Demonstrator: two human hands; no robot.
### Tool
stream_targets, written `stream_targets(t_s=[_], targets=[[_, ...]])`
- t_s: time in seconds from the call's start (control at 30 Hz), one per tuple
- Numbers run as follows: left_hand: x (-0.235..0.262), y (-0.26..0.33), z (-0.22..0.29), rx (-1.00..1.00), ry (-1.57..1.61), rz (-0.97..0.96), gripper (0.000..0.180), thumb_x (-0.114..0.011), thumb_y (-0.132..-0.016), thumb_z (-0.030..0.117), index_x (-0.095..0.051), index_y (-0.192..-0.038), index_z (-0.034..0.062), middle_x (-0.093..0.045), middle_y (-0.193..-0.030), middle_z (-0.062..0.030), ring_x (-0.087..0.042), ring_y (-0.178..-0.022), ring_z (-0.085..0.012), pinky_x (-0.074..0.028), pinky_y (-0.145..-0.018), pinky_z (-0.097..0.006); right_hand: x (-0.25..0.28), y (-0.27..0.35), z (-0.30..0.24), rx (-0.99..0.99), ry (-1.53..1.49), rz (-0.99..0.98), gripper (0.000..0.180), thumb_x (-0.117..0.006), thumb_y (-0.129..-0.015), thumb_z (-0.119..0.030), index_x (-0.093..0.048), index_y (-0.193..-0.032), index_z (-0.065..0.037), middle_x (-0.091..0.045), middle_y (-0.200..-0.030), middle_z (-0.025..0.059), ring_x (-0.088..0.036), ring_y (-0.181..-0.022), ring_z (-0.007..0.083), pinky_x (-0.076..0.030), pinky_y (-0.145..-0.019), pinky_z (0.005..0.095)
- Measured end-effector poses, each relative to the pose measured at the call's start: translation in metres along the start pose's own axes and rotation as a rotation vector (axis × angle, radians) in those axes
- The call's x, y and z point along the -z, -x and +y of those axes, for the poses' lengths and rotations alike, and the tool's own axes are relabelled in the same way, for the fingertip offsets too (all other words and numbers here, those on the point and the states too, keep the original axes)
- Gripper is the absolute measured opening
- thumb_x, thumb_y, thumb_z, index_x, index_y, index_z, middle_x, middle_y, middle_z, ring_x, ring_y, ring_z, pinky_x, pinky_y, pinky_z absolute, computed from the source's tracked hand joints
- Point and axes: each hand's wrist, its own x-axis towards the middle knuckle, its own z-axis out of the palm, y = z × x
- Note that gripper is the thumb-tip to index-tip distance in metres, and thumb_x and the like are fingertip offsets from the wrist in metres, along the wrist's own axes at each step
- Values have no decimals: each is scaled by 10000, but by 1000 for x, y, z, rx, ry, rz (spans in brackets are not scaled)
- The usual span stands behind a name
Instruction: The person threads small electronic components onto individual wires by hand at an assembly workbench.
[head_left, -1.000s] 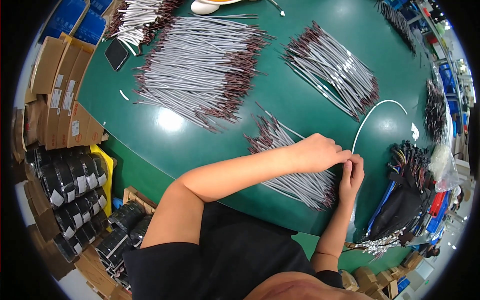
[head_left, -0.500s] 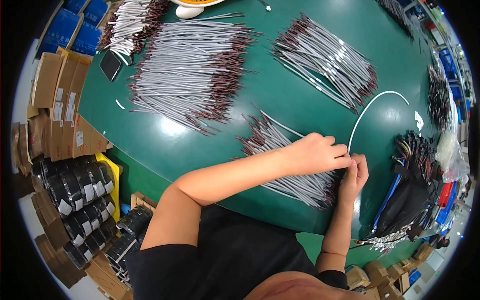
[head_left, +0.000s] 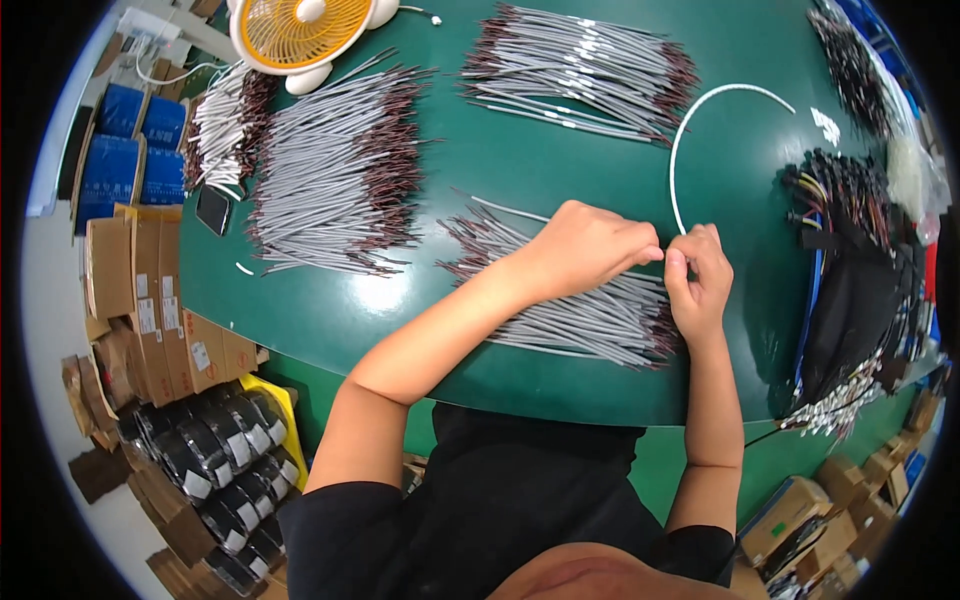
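Observation:
My left hand (head_left: 603,246) is closed, its fingertips pinched together close to my right fingers. A grey cable (head_left: 510,209) with a dark stripped end runs into it from the left; its far end is hidden by the fingers. My right hand (head_left: 700,272) pinches the lower end of a long thin white tube (head_left: 675,160), which curves up and away to the right over the table. Below my hands lies a loose bundle of grey cables (head_left: 590,325) with brown wire ends, partly covered by my left hand and forearm.
Another grey cable bundle (head_left: 395,150) lies at left, and a white-banded bundle (head_left: 580,75) at the far middle. A yellow fan (head_left: 305,30), a phone (head_left: 213,210) and white-sleeved cables (head_left: 222,130) stand far left. A black bag (head_left: 850,310) and dark wire harnesses (head_left: 840,190) crowd the right edge.
The view has shifted, bringing the fan into sight. My hands stay close together at the tube's lower end, and my right hand has turned with its fingers now higher.

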Motion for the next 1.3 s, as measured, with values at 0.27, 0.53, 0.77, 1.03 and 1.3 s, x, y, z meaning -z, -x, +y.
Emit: stream_targets(t_s=[0.27, 0.53, 0.77, 1.03, 1.3], targets=[[1, -8, 1, -178, -123, 187, 110, -805, -839, 60, -713, -896, 77, -718, -797, -58, -716, -692, -234, -560, -596, -331, -3, 10, -2, -376, -457, 111, 173, -623, -1044, -125, -589, -903, -31, -483, -790, -72, -384, -684, 3, -319, -587, 206], [11, -9, 0, 4, -172, 202, 155, -851, -824, 57, -719, -904, 66, -725, -833, -49, -649, -622, -175, -498, -552, -290, 1, -1, 9, -388, -471, 217, 186, -627, -1048, -113, -580, -892, -22, -427, -733, -94, -339, -667, -5, -273, -562, 219], [28, -14, -4, 12, -279, 77, 103, -817, -877, 82, -718, -900, 64, -714, -836, -17, -593, -600, -139, -452, -524, -275, 6, -4, 20, -448, -373, 343, 201, -648, -1014, -114, -582, -858, -6, -462, -703, -69, -375, -659, 13, -310, -565, 233], [40, -16, -9, 243, -261, -37, 110, -807, -891, 108, -713, -921, 59, -700, -865, -39, -567, -650, -161, -456, -583, -295, 3, -5, 39, -472, -353, 331, 172, -650, -1012, -178, -603, -959, -22, -524, -681, -20, -422, -628, 53, -361, -578, 262], [64, -22, -73, 207, -554, -45, 206, -802, -887, 190, -706, -1031, 79, -674, -1020, -91, -596, -1006, -323, -494, -887, -428, 12, -3, 46, -452, -286, 353, 181, -511, -1080, -142, -527, -1240, -57, -667, -1011, 107, -589, -816, 170, -492, -769, 330]])
